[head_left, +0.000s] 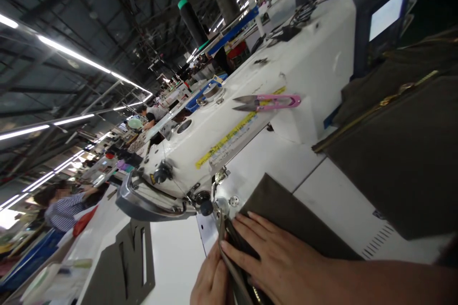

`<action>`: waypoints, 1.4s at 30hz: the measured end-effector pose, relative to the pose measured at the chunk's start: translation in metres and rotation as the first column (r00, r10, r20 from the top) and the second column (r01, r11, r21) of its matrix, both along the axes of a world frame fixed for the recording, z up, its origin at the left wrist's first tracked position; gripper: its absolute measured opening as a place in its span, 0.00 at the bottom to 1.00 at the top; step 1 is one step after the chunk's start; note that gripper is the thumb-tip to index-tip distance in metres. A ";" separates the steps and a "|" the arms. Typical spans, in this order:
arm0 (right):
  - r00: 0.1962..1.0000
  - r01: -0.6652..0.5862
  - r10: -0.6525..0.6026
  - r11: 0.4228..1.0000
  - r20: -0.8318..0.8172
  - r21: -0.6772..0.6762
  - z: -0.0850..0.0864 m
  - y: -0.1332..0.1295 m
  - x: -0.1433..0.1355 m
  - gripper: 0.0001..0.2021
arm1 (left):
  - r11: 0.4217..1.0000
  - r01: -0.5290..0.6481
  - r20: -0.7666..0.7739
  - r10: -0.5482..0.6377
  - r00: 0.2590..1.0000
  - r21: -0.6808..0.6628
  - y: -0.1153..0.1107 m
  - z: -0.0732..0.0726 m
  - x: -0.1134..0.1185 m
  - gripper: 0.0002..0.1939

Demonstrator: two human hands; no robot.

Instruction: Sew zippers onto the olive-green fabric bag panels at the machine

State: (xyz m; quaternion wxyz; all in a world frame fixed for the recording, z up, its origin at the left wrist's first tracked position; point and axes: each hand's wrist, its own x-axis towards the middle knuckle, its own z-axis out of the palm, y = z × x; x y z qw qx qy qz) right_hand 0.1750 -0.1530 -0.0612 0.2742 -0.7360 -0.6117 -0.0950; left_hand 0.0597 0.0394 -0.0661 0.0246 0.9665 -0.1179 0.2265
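Beside the presser foot of a white sewing machine (pixel 250 86), my left hand (pixel 211 279) pinches the folded edge of a dark olive fabric piece (pixel 286 209). My right hand (pixel 274 255) lies on the same fabric with its fingers stretched out and pressing down. Between the hands runs a zipper (pixel 255 293) with gold teeth, partly covered by cloth and fingers. The fabric's front end reaches the needle area (pixel 221 205). Pink-handled thread snips (pixel 266 102) rest on top of the machine arm.
More olive fabric with a gold zipper (pixel 397 152) lies at the right. A grey cut-out template (pixel 123 262) is at the lower left. Thread cones (pixel 193 21) stand behind the machine, and a lit screen (pixel 387 13) is at its right end. A person in stripes (pixel 66 209) sits at the far left.
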 end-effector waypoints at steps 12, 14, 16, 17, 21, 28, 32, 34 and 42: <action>0.985 0.042 -0.053 0.997 0.166 0.067 -0.008 0.005 -0.005 0.27 | 0.996 -0.012 0.042 0.009 0.999 0.087 -0.008 -0.014 -0.001 0.21; 0.960 0.036 -0.057 0.996 0.276 0.080 -0.012 0.008 -0.006 0.27 | 0.995 -0.032 0.034 0.029 0.999 0.099 -0.014 -0.007 -0.003 0.19; 0.932 0.019 -0.042 0.998 0.359 0.068 -0.013 0.008 -0.006 0.27 | 0.993 -0.068 -0.004 0.069 0.998 0.092 -0.021 0.003 -0.006 0.17; 0.920 0.011 -0.035 0.998 0.390 0.062 -0.012 0.008 -0.006 0.27 | 0.993 -0.084 -0.013 0.085 0.996 0.080 -0.023 0.007 -0.007 0.16; 0.887 -0.004 -0.030 0.997 0.461 0.073 -0.009 0.006 -0.007 0.28 | 0.994 -0.084 0.061 0.079 0.995 0.072 -0.029 0.011 -0.009 0.13; 0.897 -0.038 0.014 0.998 0.441 0.045 -0.006 0.019 0.006 0.29 | 0.993 -0.089 0.146 0.077 0.986 0.079 -0.021 0.006 0.008 0.12; 0.914 -0.075 0.041 0.995 0.403 0.069 -0.011 0.031 0.022 0.31 | 0.994 -0.101 0.167 0.092 0.982 0.045 -0.011 0.004 0.022 0.11; 0.917 -0.105 0.061 0.990 0.395 0.090 -0.015 0.036 0.029 0.33 | 0.994 -0.104 0.207 0.092 0.974 0.046 -0.007 0.002 0.028 0.11; 0.957 -0.138 0.129 0.990 0.259 0.019 -0.019 0.033 0.037 0.31 | 0.991 -0.111 0.347 0.079 0.935 0.074 -0.003 -0.006 0.035 0.17</action>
